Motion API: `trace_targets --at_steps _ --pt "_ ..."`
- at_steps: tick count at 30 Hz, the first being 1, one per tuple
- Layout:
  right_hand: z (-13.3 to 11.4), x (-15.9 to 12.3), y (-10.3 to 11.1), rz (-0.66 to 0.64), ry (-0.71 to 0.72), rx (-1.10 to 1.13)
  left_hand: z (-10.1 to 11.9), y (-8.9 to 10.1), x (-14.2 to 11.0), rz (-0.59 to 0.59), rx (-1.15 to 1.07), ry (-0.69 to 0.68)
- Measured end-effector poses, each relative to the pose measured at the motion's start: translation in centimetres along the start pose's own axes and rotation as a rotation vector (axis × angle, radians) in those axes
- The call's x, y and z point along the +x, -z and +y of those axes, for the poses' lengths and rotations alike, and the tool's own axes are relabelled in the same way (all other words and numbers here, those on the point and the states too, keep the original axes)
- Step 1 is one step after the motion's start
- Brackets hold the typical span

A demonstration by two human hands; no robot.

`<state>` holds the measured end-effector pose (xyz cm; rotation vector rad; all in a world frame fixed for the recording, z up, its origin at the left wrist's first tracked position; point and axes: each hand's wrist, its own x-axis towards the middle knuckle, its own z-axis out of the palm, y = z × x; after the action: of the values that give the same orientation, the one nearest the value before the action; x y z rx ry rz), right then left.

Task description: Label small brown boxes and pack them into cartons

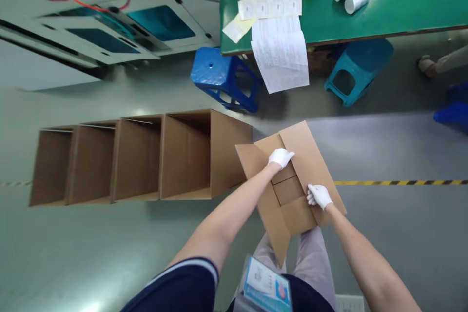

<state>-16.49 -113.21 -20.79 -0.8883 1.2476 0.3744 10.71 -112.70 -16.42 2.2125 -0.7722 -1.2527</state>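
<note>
A brown cardboard box (289, 190) sits tilted in front of my legs, its top flaps spread outward and its inside showing. My left hand (281, 157), in a white glove, is at the far inner edge of the box with its thumb against the right flap (310, 161); its other fingers are partly hidden. Lower down, my right hand (319, 196), also gloved in white, has its fingers curled at the inner edge of that same flap. The left flap (272, 224) leans out toward me.
Several open cardboard cartons (230, 148) stand in a row on the left. Beyond are a blue stool (212, 66), a teal stool (369, 61) and a green table (402, 5) with papers (280, 48) overhanging its edge. Another person's foot (427, 66) shows at right.
</note>
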Motion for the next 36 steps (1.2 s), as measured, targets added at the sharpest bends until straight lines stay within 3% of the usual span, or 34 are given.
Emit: trace_targets --at_steps 3,5,7,8,11,13,15,18,21,24,26,28,31,33,36 --pt "1.0 4.1 0.2 -0.036 -0.085 0.035 -3.4 3.5 -5.7 0.135 0.137 -0.075" --pt "1.7 5.0 0.0 -0.053 -0.105 0.06 -7.0 5.6 -9.7 0.312 0.471 -0.208" --pt "2.3 5.2 -0.2 -0.052 -0.105 0.079 -10.3 6.1 -12.0 0.33 0.676 -0.27" --pt "2.6 5.2 -0.3 -0.044 -0.101 0.085 -11.3 5.4 -12.0 0.32 0.722 -0.303" --pt "3.2 5.7 -0.1 -0.012 -0.071 0.075 -11.5 0.7 -8.1 0.28 0.729 -0.391" --pt "3.4 6.1 0.2 -0.003 -0.049 0.054 -10.0 -3.0 -3.5 0.162 0.711 -0.461" --pt "3.6 6.4 0.3 -0.003 -0.045 0.036 -8.6 -5.4 0.9 -0.034 0.69 -0.547" --pt "4.0 6.1 -0.1 0.022 -0.054 0.009 -8.4 -5.7 4.7 -0.228 0.697 -0.705" --pt "3.3 4.9 -1.0 0.042 -0.077 -0.08 -10.0 -3.9 5.3 -0.318 0.706 -0.857" --pt "-1.8 3.8 0.2 0.022 0.08 -0.209 -11.4 -2.4 5.2 -0.368 0.68 -0.939" --pt "-8.1 4.3 3.0 0.13 0.37 -0.246 -11.9 -1.9 5.4 -0.393 0.659 -0.971" --pt "-15.7 6.5 6.9 0.283 0.569 -0.199 -12.2 -1.7 5.8 -0.42 0.634 -0.989" --pt "-25.1 12.5 10.4 0.386 0.673 -0.137 -12.9 -1.3 6.5 -0.465 0.574 -1.015" --pt "-27.8 16.8 9.1 0.439 0.648 -0.204 -13.6 -0.8 7.0 -0.489 0.54 -1.03" --pt "-26.9 20.3 3.6 0.368 0.582 -0.41 -14.5 -0.2 7.4 -0.51 0.531 -1.028"
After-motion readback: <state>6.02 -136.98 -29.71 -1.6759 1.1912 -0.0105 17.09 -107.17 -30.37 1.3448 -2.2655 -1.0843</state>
